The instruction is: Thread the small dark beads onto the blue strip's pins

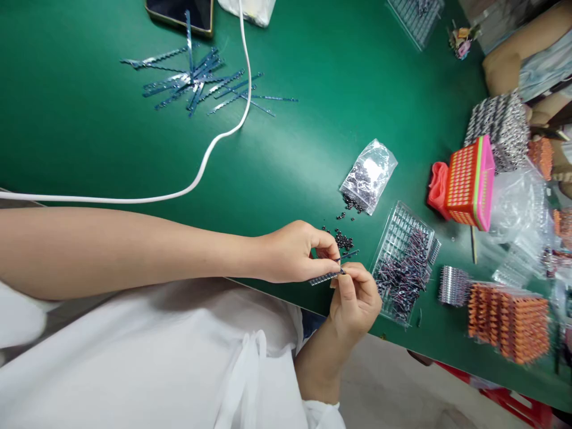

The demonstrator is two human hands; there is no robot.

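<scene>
My left hand (297,253) reaches in from the left over the green table, its fingers closed on dark patterned strips (325,278). One narrow strip end juts out past the fingertips. Touching those fingertips, my right hand (356,298) is pinched on a small dark piece (342,271), whose shape is too small to make out. Small dark beads (343,240) lie loose just beyond my left fingers. Further back, a clear plastic bag (370,176) holds more of them. Right of my hands, a clear tray (383,253) carries a heap of thin dark pieces.
Bluish strips (196,80) lie scattered at upper left near a phone (181,13). A white cable (210,152) crosses the green table (304,137). At right are a red-orange basket (462,182), orange stacked pieces (507,322) and another person's arm (531,39).
</scene>
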